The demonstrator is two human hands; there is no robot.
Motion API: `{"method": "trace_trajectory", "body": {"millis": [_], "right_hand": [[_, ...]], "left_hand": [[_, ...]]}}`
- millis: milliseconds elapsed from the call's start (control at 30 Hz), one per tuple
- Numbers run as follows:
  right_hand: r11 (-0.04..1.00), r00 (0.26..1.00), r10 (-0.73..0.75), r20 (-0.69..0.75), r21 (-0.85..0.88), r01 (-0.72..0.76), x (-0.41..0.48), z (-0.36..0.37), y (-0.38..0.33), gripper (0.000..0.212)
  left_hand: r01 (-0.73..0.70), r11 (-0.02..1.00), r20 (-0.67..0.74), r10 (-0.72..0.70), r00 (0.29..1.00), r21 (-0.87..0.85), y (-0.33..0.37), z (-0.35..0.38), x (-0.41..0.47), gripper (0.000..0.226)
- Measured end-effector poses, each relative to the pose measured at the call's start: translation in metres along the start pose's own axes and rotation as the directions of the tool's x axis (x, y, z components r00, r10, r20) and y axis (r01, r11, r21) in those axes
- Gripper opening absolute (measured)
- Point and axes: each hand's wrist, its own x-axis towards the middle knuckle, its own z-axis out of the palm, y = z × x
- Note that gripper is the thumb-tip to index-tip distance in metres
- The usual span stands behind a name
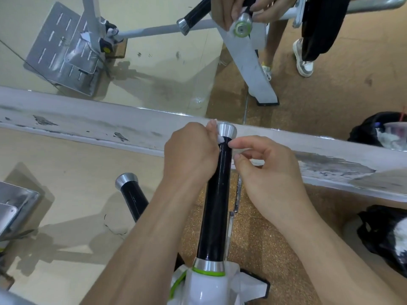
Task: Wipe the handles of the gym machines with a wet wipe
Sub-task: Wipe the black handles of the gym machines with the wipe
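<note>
Left hand (191,155) is wrapped round the top of the black handle (217,205), just under its silver end cap (226,129). Fingers are curled round the bar. The wet wipe (221,139) is a small white wad showing between those fingers and the bar, right below the cap; the rest is hidden under the hand.

Right hand (271,172) is on the other side of the same handle with fingers curled. The index tip touches the bar next to the wipe and the thumb sits just below it. Can't tell if it's pinching the wipe or only touching the bar.

The handle runs up from a white machine frame (207,289), with a green ring (209,272) and a silver collar at its base. The cap end is close to a scuffed white ledge (88,126) under a wall mirror (154,62). The mirror shows both hands on the handle's end.

A second black handle (132,194) with a silver cap is to the left, apart from both hands. There's a grey metal plate (15,203) at far left, speckled cork floor (264,238) underneath and a black bag (381,130) at the right edge.
</note>
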Motion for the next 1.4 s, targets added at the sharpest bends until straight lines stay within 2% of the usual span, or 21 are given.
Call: {"method": "trace_trajectory", "body": {"millis": [67,100,167,233,267,333,467,533,633,700,800,900,1033,1100,1233,1333,1400], "right_hand": [[1.000,1.000,0.022,0.008,-0.001,-0.022,0.001,-0.001,-0.001,0.023],[0.999,0.999,0.034,0.010,-0.002,-0.034,0.001,-0.002,-0.002,0.022],[0.999,0.999,0.038,0.016,-0.005,-0.038,0.002,-0.003,-0.004,0.021],[0.999,0.999,0.028,0.026,-0.017,-0.027,0.002,-0.003,-0.004,0.020],[0.999,0.999,0.027,0.028,-0.023,-0.026,0.002,-0.004,-0.004,0.020],[0.999,0.999,0.022,0.032,-0.032,-0.021,0.003,-0.004,-0.003,0.021],[0.998,0.999,-0.014,0.028,-0.056,0.015,0.003,-0.003,-0.003,0.023],[0.996,0.999,-0.042,0.031,-0.075,0.044,0.002,-0.002,-0.005,0.025],[0.995,0.997,-0.061,0.052,-0.075,0.064,0.002,0.001,-0.008,0.033],[0.993,0.996,-0.071,0.057,-0.090,0.076,0.001,0.004,-0.010,0.036],[0.990,0.994,-0.076,0.076,-0.115,0.084,-0.002,0.001,-0.010,0.038],[0.985,0.990,-0.076,0.115,-0.146,0.093,-0.005,-0.002,-0.008,0.042],[0.985,0.982,-0.119,0.148,-0.105,0.135,-0.010,-0.002,-0.005,0.042],[0.986,0.966,-0.138,0.221,-0.064,0.155,-0.014,-0.003,0.001,0.044],[0.989,0.880,-0.107,0.462,-0.038,0.140,-0.020,-0.011,0.015,0.073],[0.993,0.871,-0.089,0.483,-0.023,0.115,-0.020,-0.018,0.012,0.082],[0.994,0.884,-0.085,0.459,-0.028,0.110,-0.020,-0.021,0.009,0.082]], "left_hand": [[0.131,0.966,0.126,-0.105,0.987,-0.224,-0.009,0.008,0.011,0.050],[0.229,0.899,0.232,-0.148,0.961,-0.373,-0.014,0.010,0.013,0.045],[0.395,0.727,0.431,-0.151,0.890,-0.561,-0.023,0.012,0.011,0.032],[0.414,0.621,0.440,-0.122,0.890,-0.666,-0.026,0.010,0.007,0.030],[0.395,0.605,0.414,-0.117,0.903,-0.691,-0.026,0.008,0.007,0.034],[0.346,0.640,0.375,-0.097,0.922,-0.686,-0.026,0.009,0.009,0.042],[0.279,0.784,0.364,-0.073,0.928,-0.555,-0.033,0.015,-0.003,0.051],[0.224,0.818,0.323,-0.049,0.945,-0.530,-0.039,0.014,-0.006,0.055],[0.202,0.776,0.268,-0.045,0.962,-0.597,-0.035,0.009,0.000,0.046],[0.233,0.769,0.307,-0.050,0.950,-0.596,-0.029,0.006,-0.001,0.048],[0.254,0.824,0.375,-0.055,0.926,-0.506,-0.035,0.005,-0.018,0.048],[0.253,0.836,0.369,-0.067,0.927,-0.486,-0.043,-0.002,-0.036,0.053],[0.213,0.776,0.304,-0.029,0.952,-0.594,-0.039,-0.008,-0.021,0.027],[0.177,0.802,0.297,0.001,0.955,-0.571,-0.037,-0.008,-0.014,0.024],[0.125,0.901,0.322,0.017,0.947,-0.416,-0.041,-0.012,-0.025,0.030],[0.140,0.921,0.405,0.021,0.914,-0.363,-0.045,-0.016,-0.033,0.031],[0.180,0.882,0.381,-0.001,0.925,-0.435,-0.045,-0.013,-0.027,0.024]]}}
